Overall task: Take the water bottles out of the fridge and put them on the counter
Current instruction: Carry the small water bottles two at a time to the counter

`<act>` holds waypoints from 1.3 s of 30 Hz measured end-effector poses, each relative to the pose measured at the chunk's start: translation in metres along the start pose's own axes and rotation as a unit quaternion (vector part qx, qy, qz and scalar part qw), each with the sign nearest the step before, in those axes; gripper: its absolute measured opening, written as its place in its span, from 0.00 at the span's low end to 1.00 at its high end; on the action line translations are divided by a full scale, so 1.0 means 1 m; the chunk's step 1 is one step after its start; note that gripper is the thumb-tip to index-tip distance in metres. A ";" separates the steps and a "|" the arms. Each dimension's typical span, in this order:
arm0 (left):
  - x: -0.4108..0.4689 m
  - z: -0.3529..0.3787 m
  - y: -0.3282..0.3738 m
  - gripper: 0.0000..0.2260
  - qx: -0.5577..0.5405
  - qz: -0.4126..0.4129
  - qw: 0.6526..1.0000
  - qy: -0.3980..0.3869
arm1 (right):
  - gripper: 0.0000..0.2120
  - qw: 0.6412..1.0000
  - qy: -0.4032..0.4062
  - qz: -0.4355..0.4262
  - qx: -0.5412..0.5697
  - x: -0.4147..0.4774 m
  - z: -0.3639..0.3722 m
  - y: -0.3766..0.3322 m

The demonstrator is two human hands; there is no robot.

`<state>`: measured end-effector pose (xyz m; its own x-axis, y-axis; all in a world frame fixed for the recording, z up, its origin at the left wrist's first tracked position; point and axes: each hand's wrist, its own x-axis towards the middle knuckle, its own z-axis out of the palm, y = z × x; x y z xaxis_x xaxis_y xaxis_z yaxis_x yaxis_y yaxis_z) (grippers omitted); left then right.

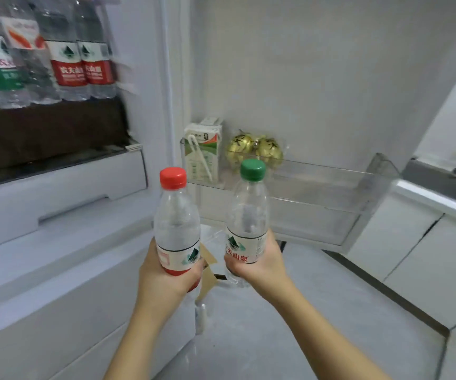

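My left hand grips a clear water bottle with a red cap round its lower label, upright. My right hand grips a second clear bottle with a green cap, also upright. Both bottles are held side by side in front of the open fridge, above the floor. Several more water bottles with red and green labels stand on a fridge shelf at the upper left, blurred. The counter shows at the right edge.
The open fridge door's clear bin holds a milk carton with a straw and gold-wrapped items. White fridge drawers lie at the left. White cabinet doors stand under the counter at the right. Grey floor lies below.
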<state>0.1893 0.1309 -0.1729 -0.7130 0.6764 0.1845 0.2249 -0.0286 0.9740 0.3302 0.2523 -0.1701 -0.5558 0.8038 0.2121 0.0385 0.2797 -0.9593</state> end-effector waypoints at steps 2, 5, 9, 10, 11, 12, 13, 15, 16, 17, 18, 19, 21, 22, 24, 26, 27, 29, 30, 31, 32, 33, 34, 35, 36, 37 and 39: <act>-0.023 0.026 0.006 0.22 0.006 0.004 0.999 -0.041 | 0.23 1.000 0.028 -0.003 0.003 -0.027 -0.033 0.000; -0.054 0.067 0.016 0.23 -0.002 0.001 0.995 -0.099 | 0.22 0.997 0.077 0.002 0.000 -0.065 -0.082 0.002; -0.087 0.119 0.030 0.22 0.019 0.019 0.991 -0.133 | 0.22 0.990 0.139 0.031 -0.004 -0.105 -0.140 0.003; -0.093 0.131 0.033 0.23 0.021 0.021 0.989 -0.147 | 0.22 0.988 0.153 0.036 -0.008 -0.114 -0.153 0.002; -0.099 0.143 0.036 0.25 0.018 0.023 0.987 -0.160 | 0.22 0.985 0.167 0.040 -0.014 -0.121 -0.166 0.003; -0.103 0.155 0.040 0.25 0.017 0.027 0.984 -0.173 | 0.22 0.982 0.181 0.045 -0.020 -0.127 -0.178 0.003; -0.107 0.166 0.043 0.24 0.019 0.028 0.983 -0.182 | 0.22 0.979 0.197 0.053 -0.026 -0.132 -0.189 0.003; -0.111 0.188 0.053 0.20 0.021 0.036 0.979 -0.201 | 0.21 0.971 0.227 0.067 -0.034 -0.139 -0.211 0.004; -0.112 0.199 0.057 0.19 0.018 0.042 0.976 -0.214 | 0.21 0.967 0.242 0.073 -0.041 -0.141 -0.221 0.003; -0.112 0.209 0.062 0.19 0.013 0.045 0.973 -0.225 | 0.20 0.962 0.257 0.077 -0.048 -0.142 -0.230 0.004; -0.111 0.220 0.064 0.19 0.009 0.048 0.971 -0.234 | 0.20 0.958 0.271 0.080 -0.052 -0.143 -0.239 0.004; -0.109 0.230 0.066 0.19 0.004 0.050 0.969 -0.241 | 0.19 0.953 0.285 0.083 -0.054 -0.143 -0.248 0.006; -0.105 0.252 0.071 0.19 -0.006 0.055 0.964 -0.260 | 0.19 0.944 0.310 0.089 -0.064 -0.142 -0.266 0.009; -0.102 0.263 0.073 0.19 -0.009 0.059 0.960 -0.272 | 0.20 0.940 0.320 0.090 -0.072 -0.140 -0.274 0.010; -0.093 0.289 0.078 0.19 -0.019 0.062 0.953 -0.295 | 0.21 0.933 0.339 0.089 -0.086 -0.134 -0.291 0.010; -0.083 0.315 0.083 0.19 -0.030 0.064 0.945 -0.319 | 0.22 0.923 0.363 0.096 -0.091 -0.127 -0.307 0.009; -0.079 0.327 0.086 0.20 -0.033 0.069 0.941 -0.330 | 0.22 0.918 0.375 0.095 -0.091 -0.125 -0.313 0.008; -0.070 0.351 0.089 0.19 -0.041 0.079 0.933 -0.349 | 0.22 0.909 0.398 0.085 -0.091 -0.121 -0.329 0.012; -0.067 0.362 0.091 0.19 -0.046 0.081 0.928 -0.361 | 0.21 0.904 0.409 0.084 -0.089 -0.121 -0.336 0.013; -0.065 0.372 0.092 0.19 -0.049 0.082 0.923 -0.373 | 0.21 0.900 0.420 0.082 -0.084 -0.121 -0.343 0.014; -0.062 0.382 0.093 0.19 -0.052 0.082 0.918 -0.384 | 0.21 0.897 0.427 0.079 -0.083 -0.122 -0.349 0.016; -0.061 0.390 0.093 0.20 -0.054 0.080 0.914 -0.395 | 0.21 0.892 0.437 0.079 -0.085 -0.123 -0.355 0.018; -0.061 0.398 0.093 0.20 -0.056 0.078 0.909 -0.405 | 0.21 0.887 0.446 0.081 -0.089 -0.124 -0.361 0.021; -0.061 0.405 0.094 0.19 -0.056 0.076 0.905 -0.416 | 0.21 0.882 0.456 0.084 -0.089 -0.126 -0.367 0.025; -0.063 0.413 0.095 0.19 -0.057 0.074 0.900 -0.425 | 0.21 0.878 0.463 0.088 -0.085 -0.128 -0.372 0.029; -0.065 0.420 0.097 0.19 -0.056 0.072 0.896 -0.434 | 0.22 0.874 0.471 0.090 -0.081 -0.131 -0.378 0.033; -0.071 0.436 0.099 0.19 -0.058 0.065 0.891 -0.446 | 0.23 0.865 0.486 0.094 -0.081 -0.137 -0.391 0.040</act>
<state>0.5515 0.4012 -0.1469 0.1374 0.9760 0.1688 0.1608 -0.1902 0.9685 0.7326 0.3591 -0.1642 0.4309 0.8828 0.1872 0.2116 0.1029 -0.9719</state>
